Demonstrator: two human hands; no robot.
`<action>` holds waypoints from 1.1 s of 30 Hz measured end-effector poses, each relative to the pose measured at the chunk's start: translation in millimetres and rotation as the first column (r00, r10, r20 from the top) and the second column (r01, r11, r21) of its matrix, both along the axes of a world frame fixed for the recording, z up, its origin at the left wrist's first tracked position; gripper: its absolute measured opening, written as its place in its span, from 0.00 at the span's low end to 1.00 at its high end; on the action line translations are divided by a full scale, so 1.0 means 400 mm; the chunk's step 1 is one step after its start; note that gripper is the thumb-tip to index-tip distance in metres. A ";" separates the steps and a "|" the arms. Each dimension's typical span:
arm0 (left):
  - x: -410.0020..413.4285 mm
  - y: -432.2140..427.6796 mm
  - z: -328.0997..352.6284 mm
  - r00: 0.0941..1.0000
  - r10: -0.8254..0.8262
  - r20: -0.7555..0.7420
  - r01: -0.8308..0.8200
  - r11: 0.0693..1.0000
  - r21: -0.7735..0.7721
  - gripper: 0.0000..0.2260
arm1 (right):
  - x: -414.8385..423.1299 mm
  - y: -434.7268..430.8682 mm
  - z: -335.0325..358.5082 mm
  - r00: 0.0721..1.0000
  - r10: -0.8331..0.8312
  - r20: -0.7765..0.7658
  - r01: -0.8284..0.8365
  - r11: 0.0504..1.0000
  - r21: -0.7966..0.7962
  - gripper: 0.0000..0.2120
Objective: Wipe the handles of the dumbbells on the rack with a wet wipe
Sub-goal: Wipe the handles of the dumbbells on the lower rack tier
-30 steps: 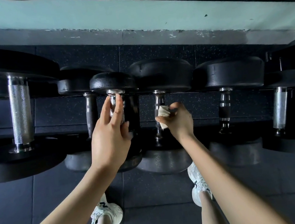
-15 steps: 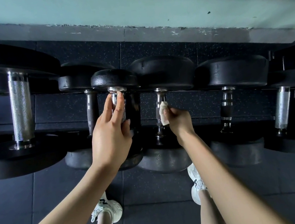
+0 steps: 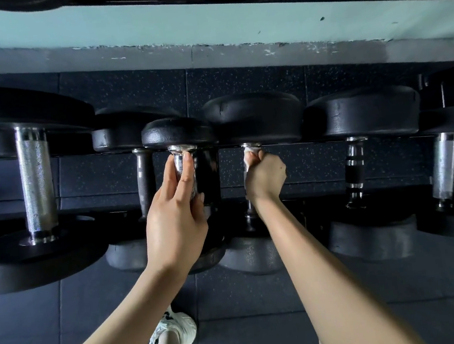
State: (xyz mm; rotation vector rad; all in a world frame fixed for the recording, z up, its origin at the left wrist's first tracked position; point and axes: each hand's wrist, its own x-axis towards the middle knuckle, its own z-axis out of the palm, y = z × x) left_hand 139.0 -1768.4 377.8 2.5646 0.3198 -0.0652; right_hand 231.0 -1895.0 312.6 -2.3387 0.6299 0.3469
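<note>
While the right hand (image 3: 266, 177) clenches the wet wipe (image 3: 249, 150) around the top of a dumbbell handle (image 3: 249, 210), just under its far head, the left hand (image 3: 176, 222) beside it holds the neighbouring chrome handle (image 3: 179, 164) between straight fingers (image 3: 187, 173) and thumb.

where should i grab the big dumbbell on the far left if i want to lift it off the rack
Take the knurled middle of its handle, probably reaching down from above with fingers wrapped across the bar. The handle runs front to back between two wide black plates, so that bare steel stretch is the only narrow part, and the knurling should help grip.
</note>
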 end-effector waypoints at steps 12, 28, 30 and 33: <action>-0.002 -0.005 -0.003 1.000 -0.004 -0.005 0.005 0.999 0.048 0.29 | 0.029 -0.142 -0.007 0.910 0.058 -0.410 0.323 0.519 0.791 0.05; 0.001 -0.003 -0.001 1.000 -0.022 -0.018 0.023 0.998 0.065 0.30 | -0.063 -0.170 0.014 0.755 0.512 -0.411 -0.427 0.858 0.286 0.20; 0.002 -0.002 0.000 1.000 -0.025 -0.008 0.026 0.997 0.069 0.29 | -0.058 -0.145 0.026 0.708 0.512 -0.486 -0.467 0.856 0.220 0.17; 0.001 -0.004 0.002 1.000 -0.025 0.002 0.025 0.998 0.066 0.30 | -0.058 -0.106 0.033 0.700 0.474 -0.534 -0.534 0.844 0.048 0.08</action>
